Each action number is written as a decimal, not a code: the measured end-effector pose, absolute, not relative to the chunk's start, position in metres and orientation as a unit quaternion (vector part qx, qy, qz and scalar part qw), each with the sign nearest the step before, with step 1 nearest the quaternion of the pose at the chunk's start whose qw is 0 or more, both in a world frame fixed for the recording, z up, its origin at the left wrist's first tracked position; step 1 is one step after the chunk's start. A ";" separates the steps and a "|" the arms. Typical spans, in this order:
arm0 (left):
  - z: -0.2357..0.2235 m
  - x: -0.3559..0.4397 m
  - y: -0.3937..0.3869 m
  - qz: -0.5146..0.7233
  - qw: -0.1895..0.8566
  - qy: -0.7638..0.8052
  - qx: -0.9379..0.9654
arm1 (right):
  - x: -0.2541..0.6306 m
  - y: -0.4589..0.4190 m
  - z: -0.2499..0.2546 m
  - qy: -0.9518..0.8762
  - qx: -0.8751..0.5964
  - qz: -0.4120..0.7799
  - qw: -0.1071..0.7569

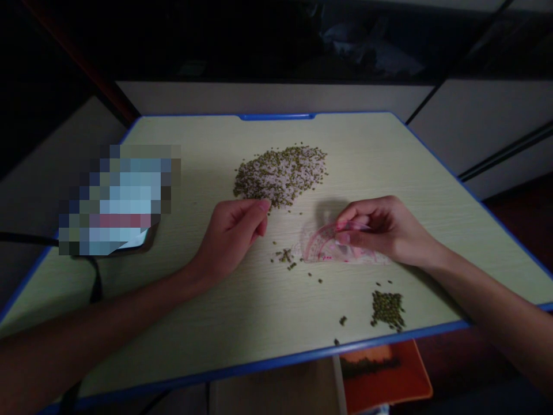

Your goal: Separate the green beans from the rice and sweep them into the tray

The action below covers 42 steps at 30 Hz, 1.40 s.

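My right hand pinches a clear pink protractor between thumb and fingers, its straight edge low over the table. My left hand is closed, thumb pressed to the curled forefinger, at the near edge of a mixed pile of mung beans and white grains. Whatever that pinch holds, if anything, is hidden. A small scatter of mung beans lies between my hands, left of the protractor. Nearer the front edge on the right is a compact heap of green mung beans.
The pale table has a blue rim. A phone or tablet-like device, its screen blurred out, sits on the left with a black cable nearby. Several stray beans lie near the front edge. Below it are an orange container and an open drawer.
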<state>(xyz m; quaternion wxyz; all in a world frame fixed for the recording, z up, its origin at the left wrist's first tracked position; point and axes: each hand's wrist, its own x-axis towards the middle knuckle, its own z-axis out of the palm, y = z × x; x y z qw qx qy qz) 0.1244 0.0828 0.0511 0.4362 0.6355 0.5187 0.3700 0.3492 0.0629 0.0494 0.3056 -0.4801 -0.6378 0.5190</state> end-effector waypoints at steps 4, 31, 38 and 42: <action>0.052 0.125 0.083 0.369 0.437 0.518 0.635 | 0.349 0.064 0.049 -0.630 -0.488 0.520 0.308; 0.052 0.125 0.083 0.370 0.439 0.521 0.632 | 0.335 0.062 0.045 -0.645 -0.500 0.468 0.337; 0.052 0.125 0.082 0.370 0.439 0.520 0.633 | 0.335 0.062 0.043 -0.634 -0.491 0.491 0.340; 0.052 0.125 0.083 0.369 0.440 0.520 0.633 | 0.336 0.062 0.044 -0.636 -0.489 0.496 0.334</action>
